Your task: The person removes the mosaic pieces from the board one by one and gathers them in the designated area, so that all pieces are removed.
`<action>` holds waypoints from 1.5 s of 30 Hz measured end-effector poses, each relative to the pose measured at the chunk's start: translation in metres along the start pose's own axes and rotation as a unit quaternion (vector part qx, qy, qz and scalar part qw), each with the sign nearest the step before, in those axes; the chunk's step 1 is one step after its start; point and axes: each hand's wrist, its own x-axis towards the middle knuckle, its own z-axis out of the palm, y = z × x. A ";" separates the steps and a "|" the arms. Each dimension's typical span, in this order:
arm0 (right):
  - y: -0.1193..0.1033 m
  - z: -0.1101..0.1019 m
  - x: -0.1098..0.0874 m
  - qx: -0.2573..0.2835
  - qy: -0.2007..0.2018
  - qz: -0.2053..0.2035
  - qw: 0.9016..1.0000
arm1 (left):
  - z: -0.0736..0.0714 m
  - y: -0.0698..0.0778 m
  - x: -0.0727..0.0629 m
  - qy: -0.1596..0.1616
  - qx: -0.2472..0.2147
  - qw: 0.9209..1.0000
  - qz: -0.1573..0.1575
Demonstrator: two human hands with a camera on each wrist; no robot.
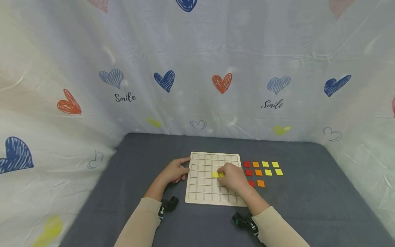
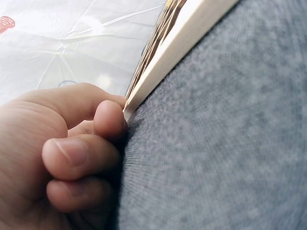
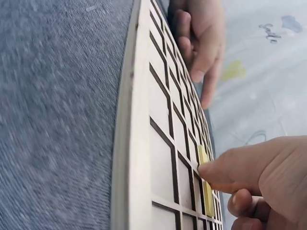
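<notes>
A pale wooden grid board [image 1: 197, 196] lies on the dark grey cloth, divided into small square cells. My left hand [image 1: 174, 171] is at its left edge, with index finger and thumb stretched to the rim and the other fingers bent. Over the middle of the board, my right hand [image 1: 234, 176] pinches a yellow square tile [image 1: 221, 175] between thumb and index finger. Another yellow tile [image 1: 215, 175] sits in the cell just left of it. In the right wrist view, a fingertip overlaps the yellow tiles [image 3: 208, 199] at the grid.
Right of the board, loose square tiles lie in columns: red tiles [image 1: 247, 164], orange tiles [image 1: 258, 172] and several yellow tiles [image 1: 268, 172]. My right forearm partly covers the board's right side. Behind the table [image 1: 308, 192] hangs a white curtain [image 1: 197, 41] printed with hearts.
</notes>
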 end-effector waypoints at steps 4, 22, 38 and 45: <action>-0.001 0.002 -0.001 -0.015 0.017 -0.005 1.000 | 0.001 0.001 0.000 0.002 -0.002 1.000 -0.001; 0.001 -0.003 -0.005 -0.069 0.076 -0.041 0.994 | 0.002 0.002 0.002 -0.001 -0.006 1.000 -0.006; 0.008 -0.047 -0.022 -0.040 0.111 -0.048 0.992 | -0.001 0.000 0.000 0.001 0.002 1.000 -0.006; 0.024 -0.066 -0.033 -0.045 0.121 -0.024 0.991 | 0.000 -0.002 0.000 -0.001 -0.001 1.000 -0.004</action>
